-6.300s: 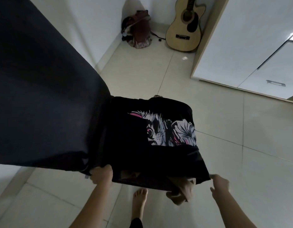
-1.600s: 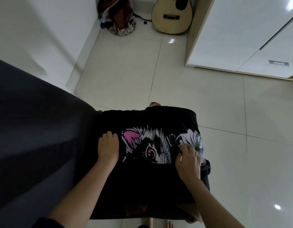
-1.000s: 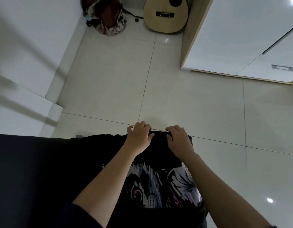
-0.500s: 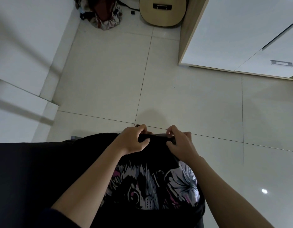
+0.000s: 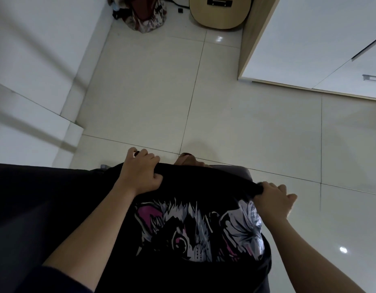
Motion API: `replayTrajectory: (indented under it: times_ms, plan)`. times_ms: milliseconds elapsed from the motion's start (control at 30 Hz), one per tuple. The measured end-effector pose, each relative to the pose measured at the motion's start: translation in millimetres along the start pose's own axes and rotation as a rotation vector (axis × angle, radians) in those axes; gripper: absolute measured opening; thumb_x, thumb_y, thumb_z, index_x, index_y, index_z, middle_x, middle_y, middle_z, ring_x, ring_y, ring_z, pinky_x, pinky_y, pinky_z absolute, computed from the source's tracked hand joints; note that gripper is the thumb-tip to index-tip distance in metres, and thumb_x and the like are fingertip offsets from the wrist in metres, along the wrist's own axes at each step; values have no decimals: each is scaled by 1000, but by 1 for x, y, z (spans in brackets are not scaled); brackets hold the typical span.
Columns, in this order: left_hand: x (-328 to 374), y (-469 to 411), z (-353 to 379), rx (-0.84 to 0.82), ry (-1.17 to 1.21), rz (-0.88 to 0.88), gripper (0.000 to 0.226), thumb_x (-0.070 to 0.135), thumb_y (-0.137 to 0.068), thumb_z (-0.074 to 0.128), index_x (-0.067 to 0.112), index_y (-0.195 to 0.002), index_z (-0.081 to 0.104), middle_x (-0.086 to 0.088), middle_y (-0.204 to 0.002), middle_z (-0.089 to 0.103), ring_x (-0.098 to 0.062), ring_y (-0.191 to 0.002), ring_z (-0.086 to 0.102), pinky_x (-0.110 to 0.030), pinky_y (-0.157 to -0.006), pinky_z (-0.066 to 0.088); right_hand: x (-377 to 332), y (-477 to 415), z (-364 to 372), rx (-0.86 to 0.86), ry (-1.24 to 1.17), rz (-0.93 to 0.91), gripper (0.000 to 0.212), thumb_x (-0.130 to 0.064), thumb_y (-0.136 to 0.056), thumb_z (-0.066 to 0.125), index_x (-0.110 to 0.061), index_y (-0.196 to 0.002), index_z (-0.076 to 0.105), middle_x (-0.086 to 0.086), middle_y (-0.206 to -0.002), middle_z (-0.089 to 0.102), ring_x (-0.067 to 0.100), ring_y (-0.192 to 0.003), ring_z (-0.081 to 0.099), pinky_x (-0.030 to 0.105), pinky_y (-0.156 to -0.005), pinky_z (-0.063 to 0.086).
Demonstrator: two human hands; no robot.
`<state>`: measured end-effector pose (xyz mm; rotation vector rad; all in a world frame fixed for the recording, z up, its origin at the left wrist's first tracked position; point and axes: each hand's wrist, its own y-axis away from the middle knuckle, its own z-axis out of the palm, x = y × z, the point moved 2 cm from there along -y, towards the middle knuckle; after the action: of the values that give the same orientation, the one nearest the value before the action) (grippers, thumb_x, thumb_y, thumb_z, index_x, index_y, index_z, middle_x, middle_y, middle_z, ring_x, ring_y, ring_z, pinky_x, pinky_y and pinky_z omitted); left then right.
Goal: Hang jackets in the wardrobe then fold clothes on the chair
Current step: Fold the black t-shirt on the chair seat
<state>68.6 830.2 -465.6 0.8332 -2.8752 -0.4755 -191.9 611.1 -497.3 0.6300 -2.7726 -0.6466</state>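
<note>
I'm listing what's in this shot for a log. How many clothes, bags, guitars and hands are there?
Clothes: 2, the printed black shirt and a dark cloth at left
Bags: 1, the bag by the wall
Guitars: 1, the guitar
Hands: 2, the left hand and right hand, both gripping the shirt's edge
Total: 6
</note>
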Motion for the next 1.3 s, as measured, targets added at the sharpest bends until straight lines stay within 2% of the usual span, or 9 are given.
replayTrajectory:
  times_ms: [133, 267, 433, 500, 567, 633, 833, 1033, 1300]
  plan:
    - [-20, 4, 2, -62, -144, -3, 27, 20, -55, 71, 10, -80, 66, -4, -72, 61, -27, -73, 60, -44, -84, 44, 17, 2, 11, -128, -125, 222, 18, -18, -82, 50, -16, -98, 59, 6, -100, 62, 28, -107, 49, 37, -88, 34]
    - [-19, 7, -5, -116, -136, -146, 8, 10, -73, 63, 9, -81, 64, -8, -79, 63, -27, -78, 58, -33, -77, 39, 32, 2, 16, -115, -490, 415, 24, -3, -84, 49, 3, -106, 58, 25, -102, 58, 39, -93, 57, 39, -79, 45]
    - [-20, 16, -5, 27, -69, 1, 20, 2, -39, 74, 6, -49, 58, -8, -68, 52, -29, -68, 53, -36, -73, 48, 37, 5, 7, 10, -709, 482, 22, 4, -85, 42, 8, -105, 49, 35, -105, 55, 45, -93, 54, 47, -79, 44]
    - [-22, 24, -7, -5, 42, 137, 18, 1, -46, 71, 7, -59, 60, -4, -74, 53, -26, -74, 55, -32, -75, 50, 39, 4, 3, 61, -804, 491, 25, 6, -85, 39, 8, -108, 48, 33, -102, 54, 38, -84, 49, 43, -74, 41]
    - [-26, 32, -12, 2, 105, 148, 18, 7, -56, 68, 10, -71, 58, -2, -74, 55, -23, -69, 58, -18, -51, 32, 40, 3, 1, 98, -860, 492, 27, 5, -87, 35, 7, -111, 47, 25, -93, 50, 34, -82, 45, 41, -73, 41]
    - [-29, 42, -13, 80, 76, 130, 19, 22, -63, 56, 12, -79, 55, 1, -71, 56, -22, -59, 58, -22, -48, 23, 42, 2, 1, 124, -873, 472, 24, 3, -88, 33, 3, -107, 48, 20, -86, 49, 39, -88, 52, 45, -79, 45]
    - [-28, 82, -10, 76, -40, -80, 51, 46, -76, 63, 12, -113, 59, -4, -82, 70, -28, -68, 67, -27, -52, 36, 51, 7, -2, 177, -900, 442, 27, 1, -91, 35, 5, -114, 49, 33, -113, 55, 45, -106, 51, 43, -84, 41]
    - [-5, 130, 4, -219, -30, -303, 40, 51, -86, 48, 19, -110, 51, -2, -106, 64, -26, -98, 63, -31, -73, 45, 58, 23, 3, 221, -906, 396, 36, 0, -93, 31, 7, -121, 52, 32, -124, 53, 43, -116, 48, 39, -99, 37]
    - [28, 188, 20, -221, 116, -363, 38, 49, -86, 52, 16, -106, 52, -3, -95, 64, -24, -87, 64, -29, -64, 44, 81, 60, 15, 292, -935, 356, 41, 0, -94, 29, 7, -130, 46, 23, -146, 36, 41, -132, 36, 40, -112, 28]
